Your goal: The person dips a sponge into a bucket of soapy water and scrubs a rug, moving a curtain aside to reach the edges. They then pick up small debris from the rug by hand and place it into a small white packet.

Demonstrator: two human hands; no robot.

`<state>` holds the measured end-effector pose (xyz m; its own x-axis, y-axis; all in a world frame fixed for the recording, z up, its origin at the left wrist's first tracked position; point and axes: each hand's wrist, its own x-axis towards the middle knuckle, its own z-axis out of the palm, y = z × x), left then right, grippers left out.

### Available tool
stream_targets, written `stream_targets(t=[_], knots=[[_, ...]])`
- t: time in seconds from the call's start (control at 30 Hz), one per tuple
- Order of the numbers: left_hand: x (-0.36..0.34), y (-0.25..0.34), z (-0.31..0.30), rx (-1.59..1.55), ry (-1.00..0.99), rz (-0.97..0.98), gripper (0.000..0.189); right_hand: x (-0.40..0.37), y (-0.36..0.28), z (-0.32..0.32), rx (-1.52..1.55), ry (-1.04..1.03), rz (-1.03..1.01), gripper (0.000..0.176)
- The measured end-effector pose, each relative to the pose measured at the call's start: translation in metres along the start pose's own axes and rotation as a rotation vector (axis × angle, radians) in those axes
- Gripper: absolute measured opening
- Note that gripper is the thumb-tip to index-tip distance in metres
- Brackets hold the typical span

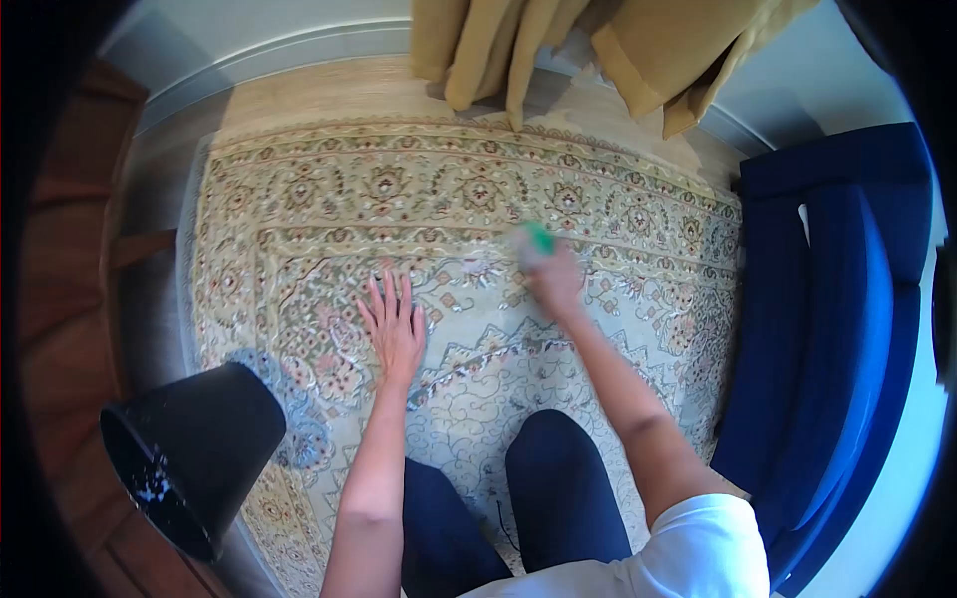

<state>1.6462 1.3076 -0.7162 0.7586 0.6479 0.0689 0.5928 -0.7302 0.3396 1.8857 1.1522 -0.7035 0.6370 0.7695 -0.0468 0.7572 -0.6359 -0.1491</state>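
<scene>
Flat on the patterned rug [469, 374], my left hand [396, 329] rests with its fingers spread and nothing in it. Farther forward and to the right, my right hand [554, 279] is closed around a green and whitish object [535, 239], held low over or against the rug. Motion blurs that object, so its exact kind and whether it touches the rug cannot be made out. My knees are on the rug behind both hands.
A black bin [224, 429] leans at the left, with white bits inside. Brown wooden furniture [70, 299] lines the left edge. A dark blue sofa [788, 329] stands at the right. Yellow curtains [488, 50] hang at the far side, by the wall.
</scene>
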Motion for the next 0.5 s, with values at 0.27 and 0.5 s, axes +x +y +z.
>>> stream_targets(t=[0.27,0.5], knots=[[0.044,0.02,0.015,0.228,-0.086,-0.095,0.054,0.039,0.07,0.041,-0.017,0.167,0.485,0.021],[0.044,0.018,0.009,0.222,-0.129,-0.077,0.055,0.119,-0.125,-0.008,0.462,-0.076,-0.023,0.036]])
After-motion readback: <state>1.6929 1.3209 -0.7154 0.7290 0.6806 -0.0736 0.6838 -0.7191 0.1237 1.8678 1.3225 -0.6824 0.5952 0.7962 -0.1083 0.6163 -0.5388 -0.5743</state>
